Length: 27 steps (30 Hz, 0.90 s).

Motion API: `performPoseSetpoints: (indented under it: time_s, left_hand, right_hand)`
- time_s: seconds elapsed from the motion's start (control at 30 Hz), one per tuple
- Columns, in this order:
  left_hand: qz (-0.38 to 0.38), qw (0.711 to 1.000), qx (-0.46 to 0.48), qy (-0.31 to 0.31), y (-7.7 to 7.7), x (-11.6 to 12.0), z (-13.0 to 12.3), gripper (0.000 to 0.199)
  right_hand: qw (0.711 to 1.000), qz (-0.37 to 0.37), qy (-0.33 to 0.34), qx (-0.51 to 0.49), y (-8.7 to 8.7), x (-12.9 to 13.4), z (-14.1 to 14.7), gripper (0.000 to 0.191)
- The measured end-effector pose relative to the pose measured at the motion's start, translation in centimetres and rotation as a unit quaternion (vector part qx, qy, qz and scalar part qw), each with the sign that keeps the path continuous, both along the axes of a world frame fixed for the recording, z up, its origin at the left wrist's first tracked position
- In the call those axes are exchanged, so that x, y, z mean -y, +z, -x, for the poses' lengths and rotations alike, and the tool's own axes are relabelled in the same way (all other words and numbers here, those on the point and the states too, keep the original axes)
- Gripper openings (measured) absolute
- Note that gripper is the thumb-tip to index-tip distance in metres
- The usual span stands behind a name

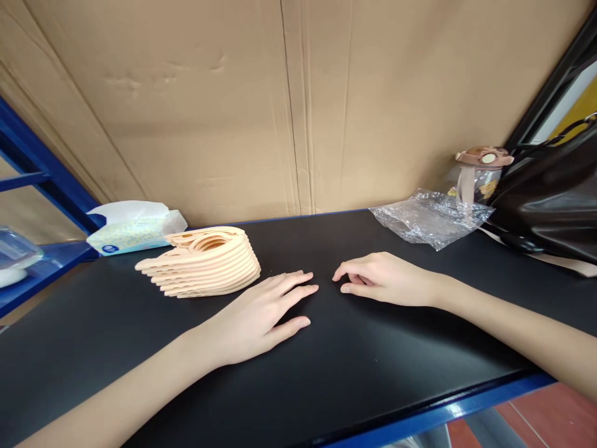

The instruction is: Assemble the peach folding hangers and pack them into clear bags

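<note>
My left hand [261, 320] lies palm down on the black tabletop [326, 379], fingers stretched out and thumb spread, with nothing in it. Just beyond its wrist side, to the left, sits a neat stack of peach-coloured flat plastic pieces [205, 267] with rounded openings, perhaps hangers. The fingers come close to the stack's right end; whether they touch is hard to see. Facing it from the right, my right hand [392, 280] rests on the table with loosely curled fingers, thumb and forefinger apart, holding nothing. A small gap separates the fingertips of both hands.
At the back left stands a tissue pack [135, 230]. Crumpled clear plastic wrap [433, 214] lies at the back right, before a drink bottle [480, 177] and a black bag [555, 193]. Cardboard [233, 112] walls the back; a blue frame [46, 162] borders the left.
</note>
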<state>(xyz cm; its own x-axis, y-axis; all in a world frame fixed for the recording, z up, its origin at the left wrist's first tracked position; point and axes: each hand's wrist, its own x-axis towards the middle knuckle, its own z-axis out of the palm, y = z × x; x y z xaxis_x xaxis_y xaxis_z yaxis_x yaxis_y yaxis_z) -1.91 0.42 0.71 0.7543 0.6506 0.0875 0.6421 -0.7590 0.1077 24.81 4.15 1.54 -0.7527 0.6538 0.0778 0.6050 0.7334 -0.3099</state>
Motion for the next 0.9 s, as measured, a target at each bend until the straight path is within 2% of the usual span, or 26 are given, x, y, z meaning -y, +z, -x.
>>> performPoseSetpoints:
  time_s: [0.07,0.13,0.23,0.3,0.37,0.5,0.6,0.7,0.8,0.9]
  left_hand:
    - [0.0,1.0,0.004,0.002,0.0,0.0,0.0,0.047]
    - [-0.006,1.0,0.002,0.002,0.0,0.1,0.0,0.047]
    - [-0.018,1.0,-0.004,-0.002,-0.1,0.2,0.0,0.047]
    - [-0.022,1.0,-0.006,-0.003,-0.1,0.2,-0.1,0.046]
    - [-0.022,1.0,-0.011,-0.003,-0.1,0.2,-0.1,0.046]
    - [-0.02,1.0,-0.017,0.0,0.0,0.2,-0.2,0.047]
    - [-0.018,1.0,-0.021,0.003,0.1,0.2,-0.3,0.046]
    - [-0.016,1.0,-0.023,0.004,0.1,0.1,-0.3,0.046]
    - [-0.014,1.0,-0.018,0.003,0.1,0.2,-0.3,0.046]
    - [-0.003,1.0,0.001,0.009,0.2,0.3,-0.2,0.049]
  right_hand:
    - [0.998,-0.05,-0.033,-0.006,0.1,-0.3,-0.2,0.021]
    - [0.987,-0.133,-0.09,-0.01,0.3,-0.8,-0.6,0.023]
    - [0.946,-0.264,-0.181,0.045,0.8,-2.0,-2.0,0.029]
    - [0.91,-0.317,-0.238,0.118,1.0,-2.7,-3.2,0.033]
    - [0.877,-0.325,-0.295,0.196,1.1,-3.2,-4.3,0.035]
    - [0.833,-0.262,-0.374,0.313,1.2,-3.6,-5.7,0.041]
    - [0.817,-0.248,-0.396,0.339,1.2,-3.5,-5.7,0.04]
    - [0.812,-0.265,-0.394,0.339,1.6,-3.0,-5.3,0.037]
    - [0.797,-0.349,-0.377,0.316,2.2,-2.1,-4.5,0.034]
    - [0.787,-0.459,-0.321,0.26,2.6,-0.5,-3.2,0.027]
